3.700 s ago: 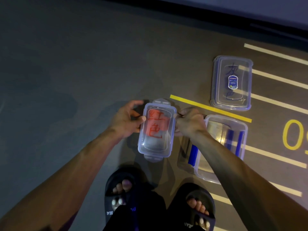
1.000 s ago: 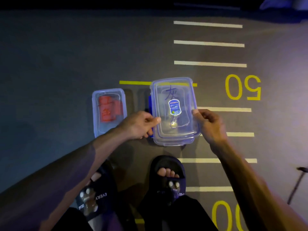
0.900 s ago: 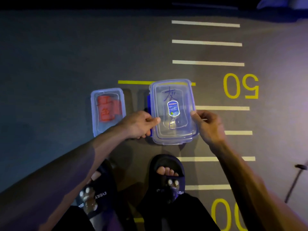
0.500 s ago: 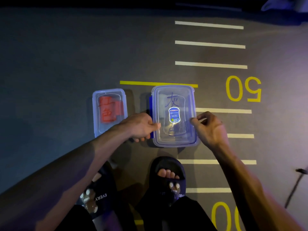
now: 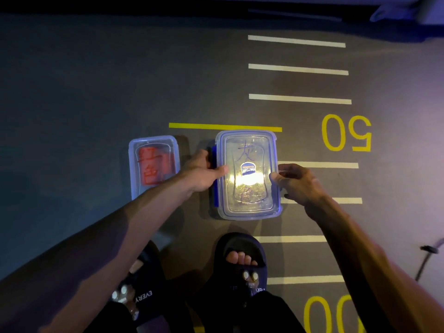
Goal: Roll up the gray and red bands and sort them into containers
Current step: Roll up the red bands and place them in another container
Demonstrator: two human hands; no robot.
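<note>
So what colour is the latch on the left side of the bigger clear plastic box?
Blue; the latch shows best in the head view.

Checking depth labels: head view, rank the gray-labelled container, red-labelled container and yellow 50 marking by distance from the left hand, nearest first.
1. Gray-labelled container: touched by the left hand, at its left edge.
2. Red-labelled container: just left of that hand.
3. Yellow 50 marking: far right, beyond the gray-labelled container.

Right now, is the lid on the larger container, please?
Yes: the lid sits flat over the larger container. Whether it is latched, cannot tell.
</note>
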